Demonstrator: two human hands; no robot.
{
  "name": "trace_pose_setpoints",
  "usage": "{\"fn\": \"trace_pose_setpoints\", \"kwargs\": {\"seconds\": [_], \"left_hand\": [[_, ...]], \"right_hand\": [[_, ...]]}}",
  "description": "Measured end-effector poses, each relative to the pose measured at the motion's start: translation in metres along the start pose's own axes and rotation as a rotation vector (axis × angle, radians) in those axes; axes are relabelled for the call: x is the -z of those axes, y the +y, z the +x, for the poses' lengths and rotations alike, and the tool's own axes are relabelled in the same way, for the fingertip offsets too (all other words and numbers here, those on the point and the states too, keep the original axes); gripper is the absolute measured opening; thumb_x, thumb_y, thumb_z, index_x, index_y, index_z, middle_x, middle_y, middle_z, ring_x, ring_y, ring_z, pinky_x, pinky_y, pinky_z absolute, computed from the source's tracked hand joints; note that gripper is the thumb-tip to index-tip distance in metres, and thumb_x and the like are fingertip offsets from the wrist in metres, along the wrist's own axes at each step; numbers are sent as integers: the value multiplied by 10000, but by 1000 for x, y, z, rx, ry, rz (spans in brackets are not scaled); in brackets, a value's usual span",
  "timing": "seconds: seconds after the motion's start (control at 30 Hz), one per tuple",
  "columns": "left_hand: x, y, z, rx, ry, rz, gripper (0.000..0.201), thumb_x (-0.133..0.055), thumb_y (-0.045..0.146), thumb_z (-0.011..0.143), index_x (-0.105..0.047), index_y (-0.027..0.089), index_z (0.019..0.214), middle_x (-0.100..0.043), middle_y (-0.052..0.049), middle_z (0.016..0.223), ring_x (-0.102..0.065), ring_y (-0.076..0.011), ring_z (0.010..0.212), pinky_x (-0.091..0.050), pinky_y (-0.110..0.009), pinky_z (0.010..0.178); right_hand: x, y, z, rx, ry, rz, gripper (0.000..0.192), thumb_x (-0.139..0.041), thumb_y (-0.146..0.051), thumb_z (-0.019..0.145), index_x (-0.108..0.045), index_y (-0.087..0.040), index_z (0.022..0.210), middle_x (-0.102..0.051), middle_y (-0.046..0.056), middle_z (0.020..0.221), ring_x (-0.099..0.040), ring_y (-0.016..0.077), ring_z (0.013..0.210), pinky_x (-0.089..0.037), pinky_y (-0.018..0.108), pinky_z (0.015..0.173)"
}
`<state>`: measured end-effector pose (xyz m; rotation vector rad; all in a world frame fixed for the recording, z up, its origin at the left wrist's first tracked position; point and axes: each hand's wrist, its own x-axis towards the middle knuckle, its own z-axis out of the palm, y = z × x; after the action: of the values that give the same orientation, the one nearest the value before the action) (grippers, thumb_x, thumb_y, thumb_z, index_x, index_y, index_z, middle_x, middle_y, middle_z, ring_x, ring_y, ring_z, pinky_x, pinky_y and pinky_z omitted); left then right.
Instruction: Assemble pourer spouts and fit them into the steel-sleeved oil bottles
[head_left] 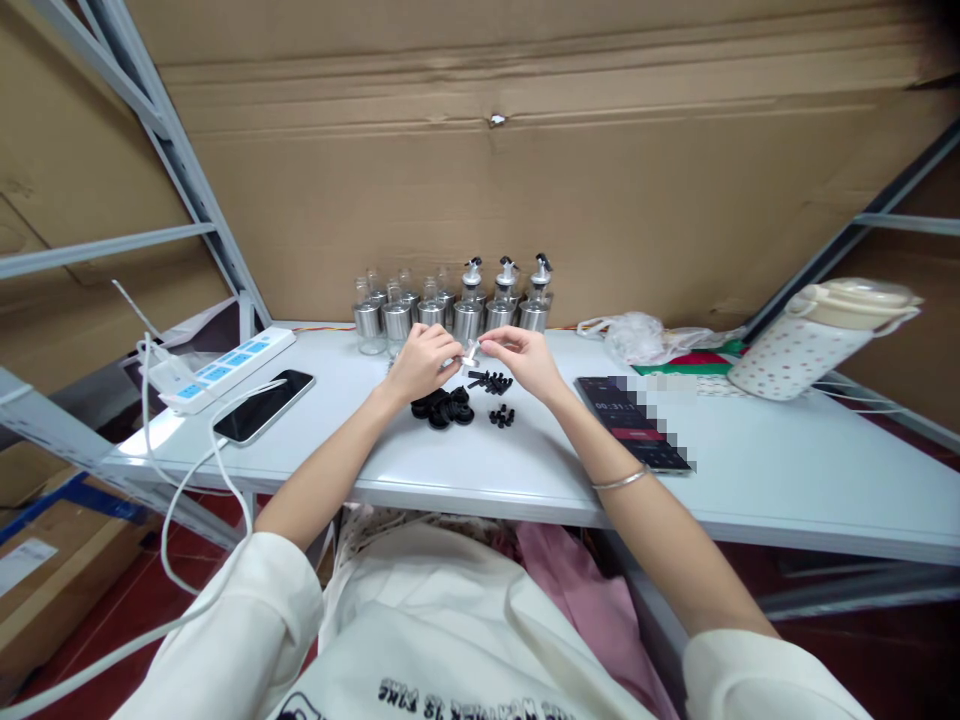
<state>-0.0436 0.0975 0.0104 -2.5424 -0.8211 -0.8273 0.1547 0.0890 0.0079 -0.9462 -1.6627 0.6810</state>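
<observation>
- Cream sleeves (247, 620) lie nearest, with bare forearms reaching over the white table (750, 480).
- Left hand (420, 362) and right hand (525, 360) meet above the table, the fingers of both pinching a small white part (470, 351).
- Below them lie black rings (444, 408) and small black plugs (491, 382).
- Steel-collared bottles (457, 310) stand behind; a phone (262, 405) lies left, a spotted jug (810, 340) right.

The small pale part (470, 351) pinched between the left hand (421, 362) and right hand (525, 360) at frame centre is too small to identify. Right of them, blurring hides part of a phone (634, 423).
</observation>
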Motion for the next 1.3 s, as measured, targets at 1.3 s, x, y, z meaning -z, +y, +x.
{"fn": "trace_pose_setpoints", "kwargs": {"seconds": [1.3], "left_hand": [[6,6,1,61,19,-106,99,-463,215,830,-557,183,829,-620,-42,758,-506,-200,798,-344,-348,761]], "right_hand": [[33,26,1,-308,-784,-430,236,-705,-375,639,-751,-166,741,-739,30,733,-630,157,697,-468,257,697]]}}
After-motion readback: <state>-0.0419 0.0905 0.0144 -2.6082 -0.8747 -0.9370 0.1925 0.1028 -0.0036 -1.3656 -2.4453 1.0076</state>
